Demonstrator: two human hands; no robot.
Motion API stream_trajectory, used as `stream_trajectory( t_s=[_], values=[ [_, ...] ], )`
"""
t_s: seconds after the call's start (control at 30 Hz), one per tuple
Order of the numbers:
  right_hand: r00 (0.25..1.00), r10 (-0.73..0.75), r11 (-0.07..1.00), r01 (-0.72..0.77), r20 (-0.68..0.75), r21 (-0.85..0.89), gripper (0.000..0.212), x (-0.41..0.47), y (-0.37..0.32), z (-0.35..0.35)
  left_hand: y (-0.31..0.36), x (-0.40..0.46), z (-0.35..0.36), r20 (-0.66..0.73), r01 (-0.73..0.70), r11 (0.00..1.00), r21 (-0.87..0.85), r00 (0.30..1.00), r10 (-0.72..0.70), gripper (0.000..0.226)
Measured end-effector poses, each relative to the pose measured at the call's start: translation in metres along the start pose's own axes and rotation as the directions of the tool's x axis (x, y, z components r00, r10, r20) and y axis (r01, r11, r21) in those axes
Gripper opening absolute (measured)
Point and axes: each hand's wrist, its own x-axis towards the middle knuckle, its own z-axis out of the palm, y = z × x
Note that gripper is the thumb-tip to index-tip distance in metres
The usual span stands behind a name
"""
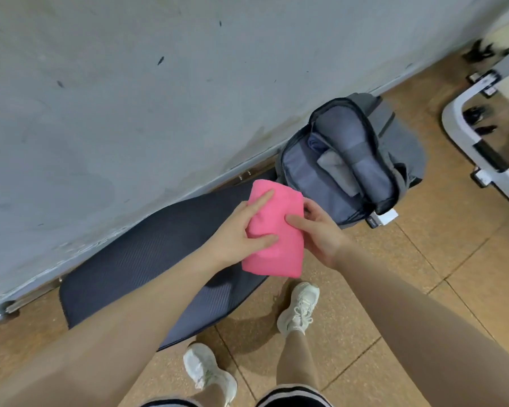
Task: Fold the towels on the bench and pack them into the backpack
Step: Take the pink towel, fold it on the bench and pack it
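Hands and both hold the folded towel, so keep it pinched flat and slide it into the open backpack, far right.

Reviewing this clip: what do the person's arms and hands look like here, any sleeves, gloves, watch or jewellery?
Both arms are bare from the frame edge to the wrist, with no sleeves in view. The left hand and the right hand wear no gloves, and no watch, bracelet or ring shows on the visible sides. The fingers are bare; nail details are too small to tell.
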Motion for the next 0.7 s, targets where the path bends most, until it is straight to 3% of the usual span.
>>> stream_trajectory(
  t_s=[0.13,0.2,0.27,0.3,0.33,0.37,0.4,0.57,0.63,0.7],
  values=[
    [0.974,-0.093,0.953,0.027,-0.205,-0.302,0.034,0.025,-0.018,-0.051,0.009,0.056,0.042,-0.048,0.082,0.983,-0.164,0.995,-0.091,0.075],
    [0.958,-0.149,0.811,-0.023,-0.246,-0.584,0.032,0.040,-0.028,-0.081,0.015,0.086,0.061,-0.094,0.117,0.971,-0.210,0.986,-0.140,0.073],
    [0.905,-0.369,0.514,0.006,-0.214,-0.858,0.031,0.054,-0.041,-0.111,0.019,0.114,0.075,-0.169,0.133,0.954,-0.268,0.969,-0.183,0.073],
    [0.852,-0.511,0.283,0.040,-0.116,-0.958,0.032,0.064,-0.047,-0.127,0.018,0.127,0.080,-0.204,0.133,0.942,-0.308,0.958,-0.202,0.073],
    [0.794,-0.607,0.050,0.038,0.000,-0.998,0.035,0.076,-0.051,-0.143,0.017,0.140,0.083,-0.231,0.133,0.930,-0.342,0.948,-0.220,0.073],
    [0.759,-0.648,-0.116,-0.004,0.072,-0.993,0.037,0.089,-0.054,-0.158,0.015,0.153,0.086,-0.256,0.134,0.922,-0.362,0.937,-0.237,0.074],
    [0.750,-0.654,-0.203,-0.050,0.097,-0.978,0.038,0.101,-0.056,-0.169,0.011,0.164,0.089,-0.280,0.136,0.916,-0.377,0.926,-0.253,0.075],
    [0.920,-0.392,-0.246,-0.135,-0.029,-0.960,0.078,0.141,-0.064,-0.194,-0.012,0.203,0.105,-0.373,0.115,0.884,-0.452,0.876,-0.305,0.078],
    [0.946,-0.321,-0.265,-0.130,-0.040,-0.955,0.088,0.149,-0.063,-0.195,-0.021,0.213,0.111,-0.370,0.093,0.870,-0.484,0.880,-0.299,0.078],
    [0.944,-0.325,-0.299,-0.154,-0.052,-0.942,0.085,0.155,-0.064,-0.195,-0.027,0.222,0.115,-0.364,0.098,0.861,-0.499,0.878,-0.311,0.079]
  ],
)
